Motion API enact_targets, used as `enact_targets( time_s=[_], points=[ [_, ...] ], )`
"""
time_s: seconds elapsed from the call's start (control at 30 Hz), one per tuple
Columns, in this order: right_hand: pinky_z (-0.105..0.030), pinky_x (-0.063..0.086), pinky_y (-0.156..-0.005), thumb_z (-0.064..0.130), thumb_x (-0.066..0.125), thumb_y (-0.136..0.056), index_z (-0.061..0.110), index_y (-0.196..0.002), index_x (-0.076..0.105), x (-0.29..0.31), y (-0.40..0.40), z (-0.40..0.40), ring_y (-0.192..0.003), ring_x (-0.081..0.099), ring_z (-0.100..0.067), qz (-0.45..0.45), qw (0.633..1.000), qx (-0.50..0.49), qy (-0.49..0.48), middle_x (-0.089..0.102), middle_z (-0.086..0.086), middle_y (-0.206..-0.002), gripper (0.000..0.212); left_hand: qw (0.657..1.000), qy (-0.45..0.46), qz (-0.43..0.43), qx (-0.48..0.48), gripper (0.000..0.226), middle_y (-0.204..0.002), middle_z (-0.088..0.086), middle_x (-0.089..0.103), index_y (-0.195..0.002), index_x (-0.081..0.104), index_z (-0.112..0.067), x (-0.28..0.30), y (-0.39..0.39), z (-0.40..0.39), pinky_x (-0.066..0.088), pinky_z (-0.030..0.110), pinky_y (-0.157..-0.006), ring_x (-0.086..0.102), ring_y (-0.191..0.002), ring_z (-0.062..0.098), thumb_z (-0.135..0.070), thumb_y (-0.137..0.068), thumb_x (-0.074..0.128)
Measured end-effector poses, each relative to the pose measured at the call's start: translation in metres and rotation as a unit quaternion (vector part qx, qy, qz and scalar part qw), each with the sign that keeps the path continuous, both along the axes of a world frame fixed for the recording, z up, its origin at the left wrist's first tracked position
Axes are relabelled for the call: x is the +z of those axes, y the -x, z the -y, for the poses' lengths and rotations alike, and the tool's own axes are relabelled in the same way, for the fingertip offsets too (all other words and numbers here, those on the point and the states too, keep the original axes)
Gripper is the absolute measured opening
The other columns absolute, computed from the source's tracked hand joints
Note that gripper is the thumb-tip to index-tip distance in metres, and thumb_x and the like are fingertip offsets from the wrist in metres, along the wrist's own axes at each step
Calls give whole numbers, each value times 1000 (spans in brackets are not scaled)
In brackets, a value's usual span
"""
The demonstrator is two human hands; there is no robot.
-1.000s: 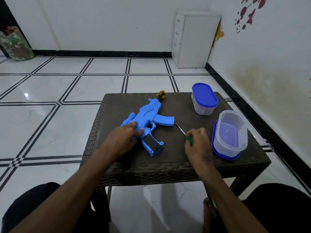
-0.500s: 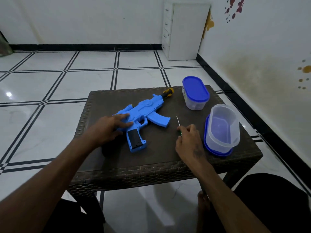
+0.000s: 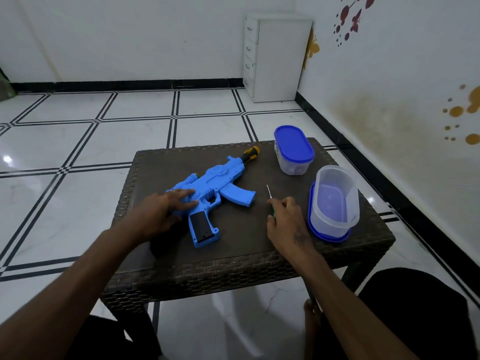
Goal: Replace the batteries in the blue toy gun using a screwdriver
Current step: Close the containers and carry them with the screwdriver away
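Note:
The blue toy gun [image 3: 218, 183] lies flat on the dark wicker table [image 3: 233, 266], its yellow and black muzzle pointing to the far right and its grip with a black panel toward me. My left hand [image 3: 163, 207] lies spread on the gun's rear end, pressing it down. To the right of the gun, my right hand [image 3: 285, 219] is shut on a small screwdriver [image 3: 270, 197] with a green handle. Its thin metal shaft sticks out away from me, above the table top and clear of the gun.
A closed clear container with a blue lid [image 3: 293, 154] stands at the table's far right. Nearer, an open clear container [image 3: 335, 201] sits on its blue lid at the right edge. A white drawer cabinet [image 3: 278, 58] stands in the room's corner.
The view shifted and steadied. My left hand slid a little along the gun's rear end. My right hand keeps the screwdriver in about the same place beside the gun.

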State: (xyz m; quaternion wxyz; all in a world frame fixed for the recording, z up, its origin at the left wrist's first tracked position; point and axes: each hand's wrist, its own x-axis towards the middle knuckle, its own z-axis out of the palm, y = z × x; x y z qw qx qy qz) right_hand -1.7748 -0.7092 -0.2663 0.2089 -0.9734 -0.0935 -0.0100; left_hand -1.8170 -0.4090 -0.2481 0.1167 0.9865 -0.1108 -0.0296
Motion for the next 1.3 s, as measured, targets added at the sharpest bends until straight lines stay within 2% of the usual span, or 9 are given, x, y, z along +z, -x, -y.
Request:
enact_targets(
  time_s=[0.13, 0.37, 0.53, 0.6, 0.7, 0.83, 0.97, 1.13, 1.3],
  points=[
    [-28, 45, -97, 27, 56, -97, 24, -145, 39, 6, 2, 1, -120, 47, -18, -7, 1000, 8, -4, 37, -6, -136, 51, 1000, -9, 7, 23, 60, -158, -12, 27, -141, 47, -39, 3, 9, 4, 40, 39, -107, 43, -137, 22, -20, -88, 67],
    [-34, 51, -97, 31, 57, -96, 31, -148, 29, 29, 9, 11, -122, 48, -19, 42, 998, 38, -23, 33, -3, -140, 60, 988, 65, 127, 54, 40, -148, -14, 45, -124, 65, -37, 14, 18, 31, 48, 33, -85, 61, -115, 21, -25, -86, 70],
    [-34, 51, -93, 28, 56, -96, 28, -140, 45, 71, 6, 29, -121, 50, -16, 157, 985, 38, -67, 45, -1, -138, 46, 977, 109, 179, 35, 22, -116, -17, 69, -106, 75, -34, 31, 19, 77, 47, 17, -78, 66, -99, 4, -22, -88, 69],
    [-37, 52, -92, 23, 59, -94, 24, -131, 55, 82, 0, 41, -115, 54, -17, 225, 967, 24, -120, 54, -1, -128, 37, 975, 148, 162, 40, 20, -100, -18, 73, -104, 75, -34, 35, 16, 100, 53, 22, -76, 65, -85, -1, -23, -89, 66],
    [-34, 52, -88, 18, 62, -92, 20, -120, 62, 88, -9, 61, -103, 57, -14, 256, 940, -27, -224, 58, 6, -111, 28, 969, 197, 142, 51, 19, -97, -18, 74, -103, 76, -33, 37, 13, 134, 55, 30, -78, 66, -79, 0, -26, -89, 65],
    [-27, 43, -84, 18, 61, -94, 16, -124, 60, 79, -13, 96, -110, 55, -22, 203, 941, -105, -251, 58, -4, -120, 30, 970, 216, 110, 34, 21, -95, -13, 74, -108, 74, -30, 33, 9, 186, 54, 29, -79, 66, -81, 2, -30, -91, 63],
    [-29, 42, -83, 31, 52, -99, 20, -134, 51, 58, -18, 117, -114, 55, -23, 57, 943, -171, -279, 55, -4, -124, 36, 961, 264, 72, 45, 23, -87, -7, 75, -99, 77, -27, 27, 1, 227, 55, 32, -79, 68, -78, 6, -41, -93, 59],
    [-31, 46, -88, 32, 35, -105, 20, -135, 52, 47, -18, 123, -112, 56, -17, 50, 922, -217, -317, 59, -1, -130, 37, 874, 437, -67, 202, 64, -60, -2, 71, -62, 72, -13, 22, -21, 258, 60, 38, -74, 71, -62, 11, -68, -86, 49],
    [-48, 50, -100, 34, 32, -101, 28, -134, 49, 37, -20, 132, -116, 59, -19, 26, 891, -245, -383, 61, 1, -128, 37, 874, 424, -86, 221, 37, -66, 1, 72, -70, 73, -12, 30, -42, 278, 61, 37, -74, 71, -67, 15, -44, -87, 67]
  ],
)
